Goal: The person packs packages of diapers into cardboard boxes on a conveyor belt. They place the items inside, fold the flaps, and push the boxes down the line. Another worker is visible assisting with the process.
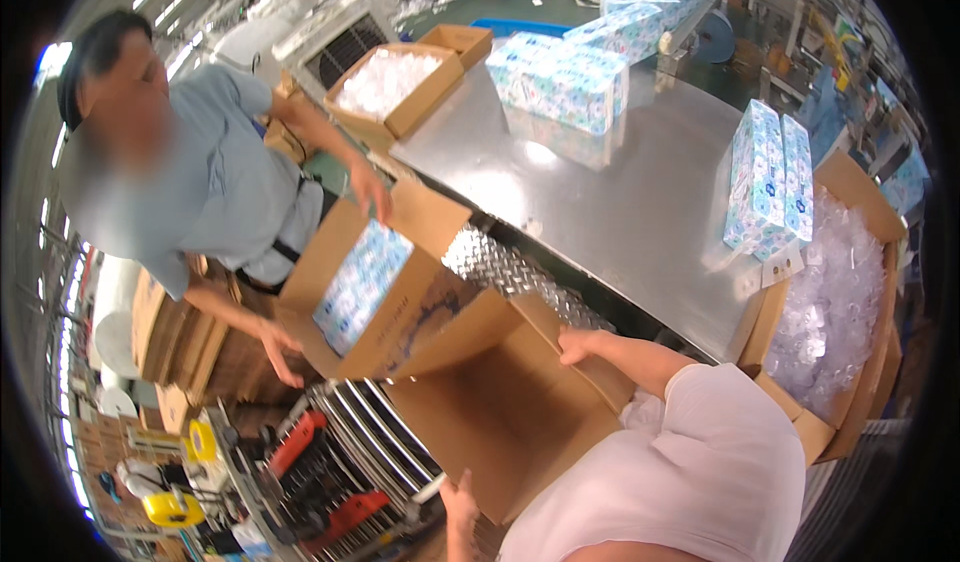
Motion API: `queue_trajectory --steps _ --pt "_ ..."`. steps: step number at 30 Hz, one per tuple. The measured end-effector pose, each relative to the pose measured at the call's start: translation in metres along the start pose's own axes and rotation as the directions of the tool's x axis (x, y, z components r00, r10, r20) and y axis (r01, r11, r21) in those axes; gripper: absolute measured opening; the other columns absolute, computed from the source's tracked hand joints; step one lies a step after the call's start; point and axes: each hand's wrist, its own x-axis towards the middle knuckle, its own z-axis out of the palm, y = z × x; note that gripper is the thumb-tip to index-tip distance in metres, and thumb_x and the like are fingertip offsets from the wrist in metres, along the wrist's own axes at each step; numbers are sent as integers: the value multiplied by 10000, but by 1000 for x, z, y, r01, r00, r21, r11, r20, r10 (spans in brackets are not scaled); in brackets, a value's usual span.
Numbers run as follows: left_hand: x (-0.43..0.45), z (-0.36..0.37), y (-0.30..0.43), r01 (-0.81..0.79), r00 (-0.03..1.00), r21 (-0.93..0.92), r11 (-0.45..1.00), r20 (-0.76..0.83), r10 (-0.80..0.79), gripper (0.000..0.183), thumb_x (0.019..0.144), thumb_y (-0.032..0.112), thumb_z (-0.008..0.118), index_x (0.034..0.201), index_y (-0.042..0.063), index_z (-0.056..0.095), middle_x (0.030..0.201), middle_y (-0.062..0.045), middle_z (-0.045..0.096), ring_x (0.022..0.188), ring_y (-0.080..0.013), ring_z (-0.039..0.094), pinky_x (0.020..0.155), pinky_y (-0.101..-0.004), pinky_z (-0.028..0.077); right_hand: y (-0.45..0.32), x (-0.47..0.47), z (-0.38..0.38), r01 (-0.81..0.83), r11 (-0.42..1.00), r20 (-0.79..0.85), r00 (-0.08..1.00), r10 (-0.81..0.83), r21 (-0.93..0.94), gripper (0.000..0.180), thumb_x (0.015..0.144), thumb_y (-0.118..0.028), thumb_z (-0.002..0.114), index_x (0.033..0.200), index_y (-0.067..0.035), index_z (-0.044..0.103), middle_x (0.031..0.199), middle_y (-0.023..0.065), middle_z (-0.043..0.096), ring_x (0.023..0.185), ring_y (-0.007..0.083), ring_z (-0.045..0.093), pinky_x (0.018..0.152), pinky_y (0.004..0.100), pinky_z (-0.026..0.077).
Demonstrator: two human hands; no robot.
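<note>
An open cardboard box (517, 389), with nothing visible inside it, is tilted in front of my body. My right hand (579, 344) grips its flap on the table side. My left hand (459, 496) holds the opposite edge, low in the view. Right against this box is a second open carton (420, 307) with printing on its side. Inside that one sits a blue floral-patterned pack (364, 286). A co-worker's hand (371, 194) touches its far flap, and the co-worker's other hand (281, 348) is beside its near corner.
A steel table (637, 209) carries wrapped floral packs (559, 86) at its far end and two upright packs (769, 179) at right. A carton of clear plastic pieces (825, 307) stands at right, another (390, 82) behind. A roller conveyor (375, 434) lies at lower left.
</note>
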Motion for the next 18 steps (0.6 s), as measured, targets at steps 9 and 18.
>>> queue_trajectory --steps 9,18 --pt "65 89 57 -134 991 526 840 64 118 267 868 114 575 1069 -61 580 936 -150 672 858 -174 617 751 -305 471 3 -6 -193 -8 988 -508 859 -73 -154 439 796 -472 594 862 -51 700 748 182 650 726 336 629 641 470 492" --pt "48 125 78 269 958 454 850 -221 -185 544 914 244 588 1349 -17 393 1304 -182 489 1168 -261 468 997 -362 366 160 -42 -472 -569 784 -842 527 118 -247 1049 604 -484 774 1448 -177 232 1472 222 226 1346 456 209 1021 666 191"
